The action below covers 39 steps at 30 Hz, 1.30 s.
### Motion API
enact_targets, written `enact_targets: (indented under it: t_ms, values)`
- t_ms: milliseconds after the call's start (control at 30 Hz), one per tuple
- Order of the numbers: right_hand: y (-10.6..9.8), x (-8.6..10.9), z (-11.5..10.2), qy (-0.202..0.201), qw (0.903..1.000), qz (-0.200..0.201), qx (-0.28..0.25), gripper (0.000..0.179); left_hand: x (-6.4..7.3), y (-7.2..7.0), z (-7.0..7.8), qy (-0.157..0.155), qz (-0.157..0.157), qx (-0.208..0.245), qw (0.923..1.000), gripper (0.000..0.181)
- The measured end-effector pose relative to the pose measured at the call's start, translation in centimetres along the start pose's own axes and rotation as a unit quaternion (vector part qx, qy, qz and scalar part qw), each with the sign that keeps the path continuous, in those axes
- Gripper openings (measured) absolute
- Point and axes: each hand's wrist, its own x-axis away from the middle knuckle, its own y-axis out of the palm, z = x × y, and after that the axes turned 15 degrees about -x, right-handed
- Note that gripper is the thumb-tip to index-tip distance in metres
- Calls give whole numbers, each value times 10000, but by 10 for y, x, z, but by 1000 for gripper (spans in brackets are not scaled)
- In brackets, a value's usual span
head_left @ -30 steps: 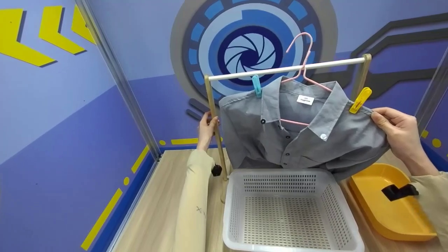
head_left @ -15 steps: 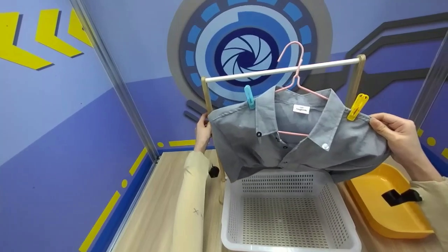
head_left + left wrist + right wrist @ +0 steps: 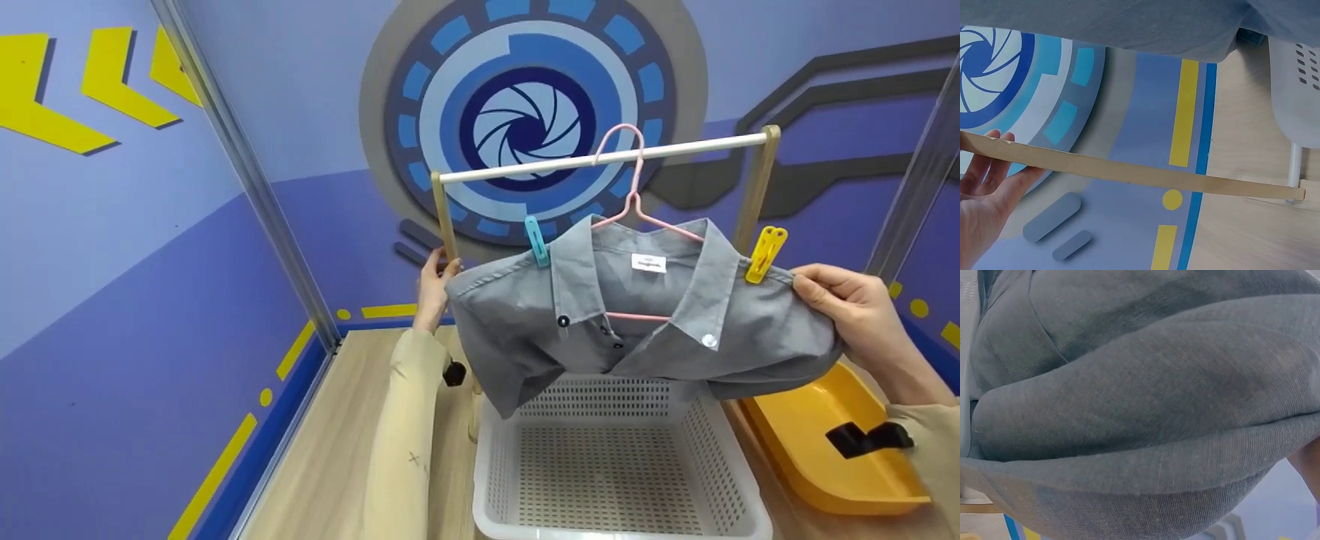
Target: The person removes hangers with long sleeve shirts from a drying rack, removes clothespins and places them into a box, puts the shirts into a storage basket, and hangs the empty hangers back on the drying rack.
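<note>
A grey button-up shirt [image 3: 510,311] hangs on a pink hanger [image 3: 635,196]. Its hook overlaps the white rail [image 3: 720,145] of a small clothes rack in the head view. A blue clothespin [image 3: 537,241] and a yellow clothespin [image 3: 766,255] clip the shoulders. My right hand [image 3: 859,307] pinches the shirt's shoulder just outside the yellow clothespin. In the right wrist view, grey cloth [image 3: 1157,394] hides nearly all of that hand. My left hand [image 3: 988,208] grips the rack's wooden post [image 3: 1129,171], thumb on one side and fingers on the other.
A white perforated basket [image 3: 491,480] stands below the shirt on the wooden table [image 3: 330,450]. To its right lies a yellow tray [image 3: 847,480]. Patterned blue panels [image 3: 315,112] close in the back and sides, joined by a metal corner strip [image 3: 232,142].
The shirt and hanger have come down with my right hand, so the hook has dropped from well above the rail to just around its height. My left hand stays at the post.
</note>
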Motion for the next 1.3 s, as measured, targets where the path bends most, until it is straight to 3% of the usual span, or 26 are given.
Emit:
enact_targets:
  t_ms: [133, 367, 700, 800, 867, 1167, 1300]
  values:
    - [-5, 2, 2, 112, 9996, -264, 6, 17, -3, 3, -4, 20, -44, 162, 9999, 31]
    - [-8, 7, 9, 251, 9995, -85, 159, 18, -3, 2, -2, 48, -54, 342, 9994, 29]
    - [-17, 20, 28, 580, 9967, -490, 293, 21, -2, -1, -5, -126, -339, 804, 9961, 34]
    - [-20, 24, 32, 623, 9963, -512, 291, 21, -2, -1, -5, -51, -362, 831, 9959, 35]
    - [-21, 26, 34, 634, 9963, -515, 281, 21, 2, -6, 1, -35, -438, 935, 9947, 35]
    - [-24, 34, 47, 586, 9966, -504, 273, 20, -3, -2, -6, -136, -446, 867, 9951, 33]
    - [-25, 36, 53, 616, 9942, -591, 658, 20, -3, -2, -5, -138, -471, 922, 9945, 34]
